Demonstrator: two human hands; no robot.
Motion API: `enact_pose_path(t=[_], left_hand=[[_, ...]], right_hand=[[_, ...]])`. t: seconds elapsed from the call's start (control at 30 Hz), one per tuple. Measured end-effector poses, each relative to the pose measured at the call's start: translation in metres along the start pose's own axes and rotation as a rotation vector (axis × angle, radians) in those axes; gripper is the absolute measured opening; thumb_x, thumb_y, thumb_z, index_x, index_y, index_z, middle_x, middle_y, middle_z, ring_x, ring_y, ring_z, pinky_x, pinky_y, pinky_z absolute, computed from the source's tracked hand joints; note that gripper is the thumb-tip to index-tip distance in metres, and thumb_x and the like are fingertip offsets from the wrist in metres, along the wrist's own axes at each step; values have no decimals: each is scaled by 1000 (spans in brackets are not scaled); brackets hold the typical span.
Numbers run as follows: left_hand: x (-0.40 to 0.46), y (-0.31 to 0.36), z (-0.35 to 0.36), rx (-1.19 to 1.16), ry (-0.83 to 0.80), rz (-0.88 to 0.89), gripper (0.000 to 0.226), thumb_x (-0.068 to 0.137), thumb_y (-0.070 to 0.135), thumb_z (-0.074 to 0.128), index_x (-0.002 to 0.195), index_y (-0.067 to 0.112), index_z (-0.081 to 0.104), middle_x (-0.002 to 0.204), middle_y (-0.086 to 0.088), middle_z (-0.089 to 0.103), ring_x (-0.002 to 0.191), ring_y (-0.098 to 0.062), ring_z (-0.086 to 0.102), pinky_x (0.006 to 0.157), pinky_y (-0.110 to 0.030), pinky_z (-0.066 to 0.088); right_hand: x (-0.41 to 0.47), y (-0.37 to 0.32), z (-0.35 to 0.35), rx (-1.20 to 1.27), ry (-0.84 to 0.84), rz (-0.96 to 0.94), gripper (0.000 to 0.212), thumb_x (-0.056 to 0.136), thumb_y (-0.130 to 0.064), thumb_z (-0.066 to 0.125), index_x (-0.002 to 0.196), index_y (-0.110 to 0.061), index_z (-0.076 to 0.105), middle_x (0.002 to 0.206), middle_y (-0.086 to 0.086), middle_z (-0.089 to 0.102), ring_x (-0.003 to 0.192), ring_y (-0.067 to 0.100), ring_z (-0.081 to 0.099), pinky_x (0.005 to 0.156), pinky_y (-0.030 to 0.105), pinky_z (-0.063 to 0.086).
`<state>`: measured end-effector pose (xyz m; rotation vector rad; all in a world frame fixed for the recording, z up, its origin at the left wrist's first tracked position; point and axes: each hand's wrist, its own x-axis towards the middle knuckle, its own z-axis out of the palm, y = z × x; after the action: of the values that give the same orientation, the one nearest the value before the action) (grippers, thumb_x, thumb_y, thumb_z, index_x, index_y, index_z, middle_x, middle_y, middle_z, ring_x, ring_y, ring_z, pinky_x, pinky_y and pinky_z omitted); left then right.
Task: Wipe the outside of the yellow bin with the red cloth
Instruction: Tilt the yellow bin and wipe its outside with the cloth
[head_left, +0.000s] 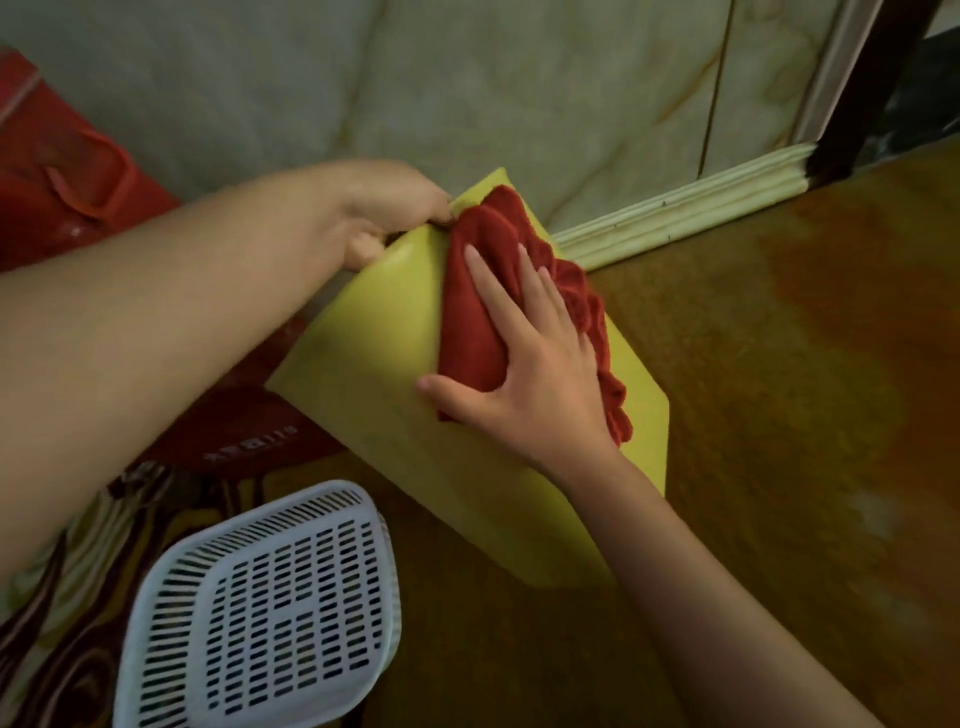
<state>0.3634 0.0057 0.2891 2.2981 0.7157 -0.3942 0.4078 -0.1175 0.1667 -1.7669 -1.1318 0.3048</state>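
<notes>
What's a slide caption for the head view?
Right hand presses red cloth flat on tilted yellow bin; left hand grips its edge.

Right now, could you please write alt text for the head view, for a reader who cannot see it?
A right hand presses a red cloth flat against the side of a tilted yellow bin, while the left hand grips the bin's far end. A white slotted basket lies nearer the camera on a brown floor.

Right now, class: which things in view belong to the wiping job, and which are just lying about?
Job:
yellow bin
red cloth
right hand, flat on the cloth
left hand, gripping the bin's far end

Lying about:
white slotted basket
red bag
</notes>
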Motion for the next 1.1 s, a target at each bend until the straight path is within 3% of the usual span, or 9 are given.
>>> enact_pose_path(t=[0.1,0.2,0.27,0.37,0.5,0.7,0.83,1.0,1.1], left_hand=[[7,3,-12,-62,-73,41,48,89,21,43,46,10,57,37,2,56,32,-2,51,31,-9,35],[-7,-2,-38,-123,9,-141,8,80,16,61,79,12,67,71,4,76,62,-5,68,51,-12,50],[-24,-27,-48,20,14,-138,20,77,5,63,93,15,68,82,8,75,71,-4,69,60,-12,52],[-38,-42,-41,-66,60,-89,20,74,1,63,87,15,68,74,5,76,64,-2,68,55,-12,51],[-26,-26,-38,-104,95,-34,20,76,2,63,88,17,67,79,7,74,67,-5,68,60,-17,55],[-1,10,-32,-94,42,4,18,78,0,61,94,4,66,62,7,71,59,-8,66,67,-28,56],[16,34,-19,-133,74,98,15,77,4,63,91,5,67,74,-1,73,66,-13,65,73,-36,53],[3,-11,-34,102,29,30,23,71,29,65,85,12,71,78,-8,73,69,-17,59,67,-34,48],[1,-29,-31,-78,103,3,17,71,26,63,80,13,70,72,5,75,65,-9,65,66,-28,54]], right_hand=[[5,21,-12,63,24,40,91,63,-72,57,137,-58,7,159,-10,6,146,17,4,110,63,20],[14,43,-18,115,-55,135,88,65,-71,60,136,-60,9,159,-9,6,145,17,6,110,62,21],[12,52,-13,101,-127,173,85,65,-76,55,135,-62,8,159,-11,3,145,16,4,112,62,16],[9,52,-3,78,-112,181,65,73,-78,33,132,-64,7,158,-13,3,145,12,1,114,59,6],[16,44,-13,217,-65,276,52,80,-72,15,132,-63,14,157,-16,7,144,9,7,115,57,10],[8,-2,-18,-27,136,3,67,81,-69,33,140,-54,4,158,-8,13,142,16,17,108,54,28],[-2,5,-29,-177,382,-9,72,81,-63,46,144,-42,17,154,6,28,139,23,28,103,48,34],[22,38,-54,-53,376,35,72,77,-67,48,141,-45,25,153,2,30,139,20,30,106,44,34],[34,48,-55,-77,310,70,67,80,-68,43,140,-45,27,151,0,33,137,22,33,106,48,35]])
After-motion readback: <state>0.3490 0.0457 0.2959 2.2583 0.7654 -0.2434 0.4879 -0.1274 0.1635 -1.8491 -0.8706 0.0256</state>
